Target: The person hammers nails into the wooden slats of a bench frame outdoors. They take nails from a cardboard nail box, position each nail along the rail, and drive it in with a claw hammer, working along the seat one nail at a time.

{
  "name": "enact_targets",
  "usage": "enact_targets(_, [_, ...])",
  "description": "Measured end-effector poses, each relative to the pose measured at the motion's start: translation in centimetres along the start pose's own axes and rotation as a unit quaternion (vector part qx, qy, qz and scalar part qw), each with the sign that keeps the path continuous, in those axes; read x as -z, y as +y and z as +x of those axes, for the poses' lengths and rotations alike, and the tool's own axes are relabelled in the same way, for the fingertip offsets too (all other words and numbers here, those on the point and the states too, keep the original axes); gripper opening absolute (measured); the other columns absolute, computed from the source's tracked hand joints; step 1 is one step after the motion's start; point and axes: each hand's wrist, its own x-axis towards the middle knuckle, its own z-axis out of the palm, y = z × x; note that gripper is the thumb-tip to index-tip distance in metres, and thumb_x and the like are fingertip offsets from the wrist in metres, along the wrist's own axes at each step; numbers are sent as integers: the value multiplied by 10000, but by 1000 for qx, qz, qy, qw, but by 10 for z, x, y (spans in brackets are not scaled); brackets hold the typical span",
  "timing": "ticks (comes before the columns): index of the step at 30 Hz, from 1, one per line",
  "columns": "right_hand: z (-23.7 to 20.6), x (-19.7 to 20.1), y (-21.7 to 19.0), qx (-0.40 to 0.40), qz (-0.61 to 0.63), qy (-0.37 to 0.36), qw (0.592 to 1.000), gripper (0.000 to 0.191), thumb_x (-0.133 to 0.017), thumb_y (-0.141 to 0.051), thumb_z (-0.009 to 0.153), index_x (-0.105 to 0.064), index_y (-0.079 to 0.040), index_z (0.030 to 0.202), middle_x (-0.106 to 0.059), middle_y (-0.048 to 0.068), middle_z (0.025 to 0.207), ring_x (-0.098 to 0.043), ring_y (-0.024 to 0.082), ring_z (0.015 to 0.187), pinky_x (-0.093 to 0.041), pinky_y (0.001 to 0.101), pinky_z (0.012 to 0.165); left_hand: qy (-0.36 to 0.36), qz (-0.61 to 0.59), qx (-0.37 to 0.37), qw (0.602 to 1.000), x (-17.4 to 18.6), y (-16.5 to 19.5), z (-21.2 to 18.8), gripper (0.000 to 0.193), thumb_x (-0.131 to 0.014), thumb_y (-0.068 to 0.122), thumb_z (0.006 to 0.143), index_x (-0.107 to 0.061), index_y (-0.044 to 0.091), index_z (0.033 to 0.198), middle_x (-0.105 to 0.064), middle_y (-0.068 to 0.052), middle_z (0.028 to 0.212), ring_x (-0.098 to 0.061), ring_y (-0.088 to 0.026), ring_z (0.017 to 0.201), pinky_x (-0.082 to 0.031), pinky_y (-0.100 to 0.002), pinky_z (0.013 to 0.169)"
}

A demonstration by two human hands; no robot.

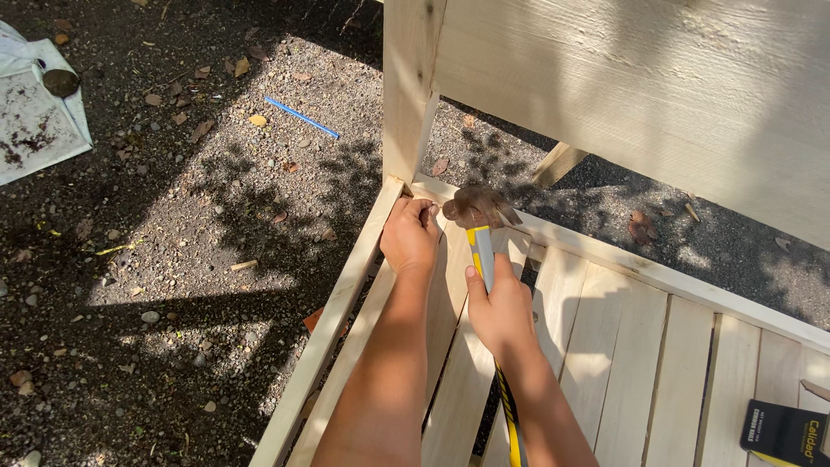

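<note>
Both of our forearms fill the bottom of the head view, reaching out over pale wooden slats [640, 363]. Our right hand [500, 307] is wrapped tightly around the yellow and grey handle of a hammer [481, 227], gripping quite high up, close to the head. The hammer's head is blurred, so it is swinging, and it sits just beside the fingertips of our left hand [410, 238]. That left hand is closed in a pinch against the corner where the frame rail [333, 320] meets the upright post [406, 95]. We cannot tell what it pinches; a nail would be too small to see here.

For this stroke we judge that short, light taps suit best while the fingers are so near. We would keep the hammer face square to the rail and the left fingers low and to the side.

Gravel [216, 216] lies to the left with a blue stick [301, 118] on it. A black and yellow box [782, 432] rests on the slats at the right.
</note>
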Motion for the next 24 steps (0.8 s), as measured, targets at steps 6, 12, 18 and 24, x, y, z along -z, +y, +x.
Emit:
enact_targets(6, [-34,29,-6,-113,197,-25,974,252,-618,-278,974,-585,-35,1027,-563,61,579,-553,179,479,-462,340,450,-36,-41,-99,994,22,-9,-13,140,-714,184,874,-742,105,986,-672,-59,1093,-654,-311,1028,-547,-428,861])
enact_targets(12, [-22,22,4,-67,174,-2,982,228,-646,-155,895,-577,7,1040,-638,64,689,-601,148,564,-498,327,509,0,71,-180,981,54,-8,-47,502,-701,233,845,-568,15,1277,-622,-212,1256,-594,-398,1121,-525,-492,882])
enact_targets(18, [-50,10,22,-53,130,-28,990,207,-639,-178,922,-584,-1,1014,-617,118,701,-550,174,607,-446,361,551,-112,134,28,984,50,-1,-36,530,-698,459,908,-507,46,1178,-662,-196,1112,-680,-397,982,-553,-532,799])
enact_targets(24, [-64,1,41,-64,90,-35,993,223,-642,-206,909,-583,-11,998,-672,145,751,-641,238,677,-504,382,644,-115,151,27,981,42,-7,-34,512,-693,505,908,-499,59,1067,-671,-176,1054,-692,-385,927,-562,-529,760])
